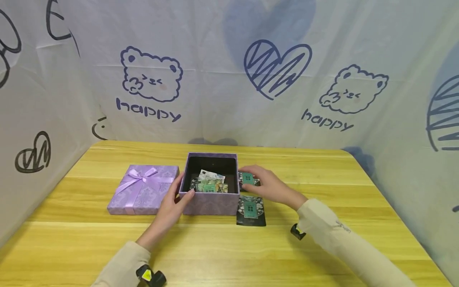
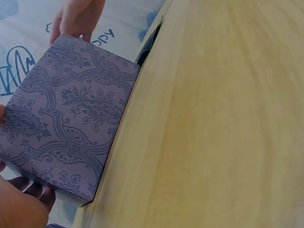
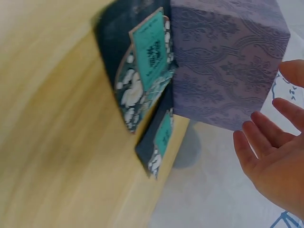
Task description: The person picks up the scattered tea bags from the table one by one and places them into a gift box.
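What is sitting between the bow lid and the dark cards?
The open purple box sits between the bow lid and the dark cards; the left hand touches its side. The head view shows it.

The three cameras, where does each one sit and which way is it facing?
Head: looks forward and down at the open purple patterned box on the yellow wooden table; both sleeves, left hand and right hand show.
Left wrist: faces the box's wall; left fingertips show.
Right wrist: faces the box and dark cards with teal labels; right hand shows.
All share the box.
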A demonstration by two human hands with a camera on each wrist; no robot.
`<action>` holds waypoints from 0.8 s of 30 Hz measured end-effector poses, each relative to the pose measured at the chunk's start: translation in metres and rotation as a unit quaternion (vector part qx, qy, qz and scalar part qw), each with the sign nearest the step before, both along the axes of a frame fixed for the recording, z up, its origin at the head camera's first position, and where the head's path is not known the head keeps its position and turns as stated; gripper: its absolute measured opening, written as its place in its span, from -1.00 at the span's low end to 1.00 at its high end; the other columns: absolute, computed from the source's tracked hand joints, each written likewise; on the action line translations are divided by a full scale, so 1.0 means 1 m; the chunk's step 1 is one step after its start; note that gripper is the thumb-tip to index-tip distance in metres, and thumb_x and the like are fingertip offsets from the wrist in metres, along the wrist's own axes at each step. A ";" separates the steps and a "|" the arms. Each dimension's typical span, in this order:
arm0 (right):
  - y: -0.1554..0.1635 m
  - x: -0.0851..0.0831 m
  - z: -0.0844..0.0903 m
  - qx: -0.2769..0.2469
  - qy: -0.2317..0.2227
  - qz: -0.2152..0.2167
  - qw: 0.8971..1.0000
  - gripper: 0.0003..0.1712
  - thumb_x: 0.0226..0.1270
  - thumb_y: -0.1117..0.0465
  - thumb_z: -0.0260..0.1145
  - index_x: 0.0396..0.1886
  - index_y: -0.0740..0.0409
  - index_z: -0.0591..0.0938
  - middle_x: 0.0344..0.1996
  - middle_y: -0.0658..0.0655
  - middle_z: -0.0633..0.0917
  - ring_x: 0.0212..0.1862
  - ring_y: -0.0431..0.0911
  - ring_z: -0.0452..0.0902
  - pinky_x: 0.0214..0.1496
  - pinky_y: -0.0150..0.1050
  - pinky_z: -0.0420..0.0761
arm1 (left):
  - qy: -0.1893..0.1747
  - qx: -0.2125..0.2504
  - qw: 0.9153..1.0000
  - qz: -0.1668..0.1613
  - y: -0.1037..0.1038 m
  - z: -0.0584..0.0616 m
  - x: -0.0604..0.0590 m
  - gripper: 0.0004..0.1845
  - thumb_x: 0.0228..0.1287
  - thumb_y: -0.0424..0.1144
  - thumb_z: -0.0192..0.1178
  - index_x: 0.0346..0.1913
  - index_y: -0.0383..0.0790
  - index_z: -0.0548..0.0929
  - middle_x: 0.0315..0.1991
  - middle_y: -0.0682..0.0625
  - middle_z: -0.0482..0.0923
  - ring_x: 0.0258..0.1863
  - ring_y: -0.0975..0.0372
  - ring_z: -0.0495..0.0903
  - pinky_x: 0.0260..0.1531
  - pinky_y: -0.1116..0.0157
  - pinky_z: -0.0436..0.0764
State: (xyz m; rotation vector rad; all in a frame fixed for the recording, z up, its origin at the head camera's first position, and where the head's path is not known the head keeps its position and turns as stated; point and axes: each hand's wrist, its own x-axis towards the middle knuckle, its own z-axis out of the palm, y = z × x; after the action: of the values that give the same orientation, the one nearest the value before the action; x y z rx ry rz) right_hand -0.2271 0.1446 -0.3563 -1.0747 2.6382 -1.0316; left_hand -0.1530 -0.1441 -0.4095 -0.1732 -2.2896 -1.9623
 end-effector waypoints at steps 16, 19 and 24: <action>0.025 0.017 -0.036 0.058 -0.048 -0.004 0.997 -0.35 0.32 0.13 0.32 0.34 0.30 0.40 0.25 0.28 0.47 0.24 0.18 0.38 0.23 0.13 0.44 | -0.011 -0.010 1.000 -0.002 0.000 0.004 0.002 -0.26 0.42 -0.24 0.13 0.52 -0.23 0.02 0.45 -0.35 0.04 0.39 -0.12 0.13 0.36 -0.01 0.18; 0.029 0.019 -0.039 0.068 -0.058 0.001 0.996 -0.30 0.29 0.11 0.35 0.35 0.32 0.38 0.27 0.29 0.45 0.27 0.19 0.34 0.28 0.14 0.38 | -0.012 -0.012 1.000 0.001 0.000 0.004 0.002 -0.27 0.42 -0.25 0.13 0.52 -0.23 0.03 0.45 -0.35 0.05 0.39 -0.12 0.13 0.37 -0.01 0.17; 0.035 0.023 -0.043 0.085 -0.067 0.001 0.994 -0.23 0.25 0.08 0.40 0.36 0.32 0.36 0.29 0.28 0.43 0.31 0.20 0.30 0.33 0.14 0.31 | -0.012 -0.016 1.000 0.001 0.000 0.004 0.002 -0.27 0.42 -0.24 0.13 0.52 -0.23 0.02 0.46 -0.32 0.02 0.41 -0.11 0.09 0.37 -0.01 0.14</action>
State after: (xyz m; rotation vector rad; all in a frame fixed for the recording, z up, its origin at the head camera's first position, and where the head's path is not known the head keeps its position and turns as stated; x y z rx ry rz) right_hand -0.2046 0.1792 -0.3992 -0.9380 2.5616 -0.8306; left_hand -0.1513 -0.1437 -0.4050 -0.1514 -2.3356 -1.9389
